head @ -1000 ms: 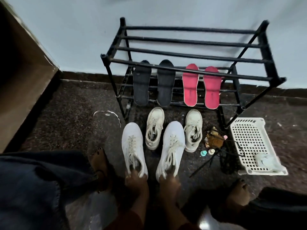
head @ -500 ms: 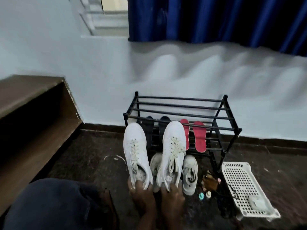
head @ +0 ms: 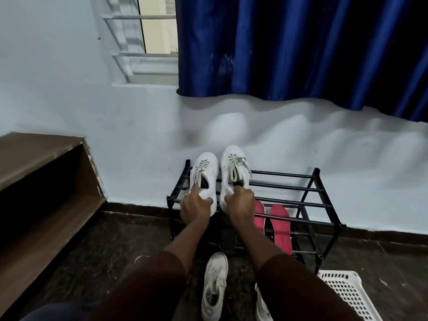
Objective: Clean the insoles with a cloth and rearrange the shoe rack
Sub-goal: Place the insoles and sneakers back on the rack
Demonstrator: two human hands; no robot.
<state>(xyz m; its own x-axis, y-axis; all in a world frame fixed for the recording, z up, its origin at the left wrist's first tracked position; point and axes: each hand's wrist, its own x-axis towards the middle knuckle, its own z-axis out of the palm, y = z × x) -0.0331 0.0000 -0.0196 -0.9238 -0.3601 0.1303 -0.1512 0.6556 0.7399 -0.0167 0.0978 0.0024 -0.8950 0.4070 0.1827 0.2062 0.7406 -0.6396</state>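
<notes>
My left hand (head: pixel 194 206) grips the heel of a white sneaker (head: pixel 205 177), and my right hand (head: pixel 240 202) grips the heel of its partner (head: pixel 234 169). Both shoes sit toe-first toward the wall at the left end of the black rack's top bars (head: pixel 289 188). Two red insoles (head: pixel 280 225) lean on the lower tier to the right of my right arm. A dark insole (head: pixel 228 238) shows between my forearms, mostly hidden. A cream sneaker (head: pixel 214 286) lies on the floor by the rack, and a second one (head: pixel 261 306) is half hidden under my right arm.
A white perforated plastic basket (head: pixel 347 295) sits on the dark floor at lower right. A brown wooden shelf unit (head: pixel 44 181) stands along the left. A blue curtain (head: pixel 301 47) hangs over the window above the rack.
Both hands lifted the white sneakers off the floor and carried them forward onto the left end of the rack's top tier. My view tilted up toward the wall and curtain.
</notes>
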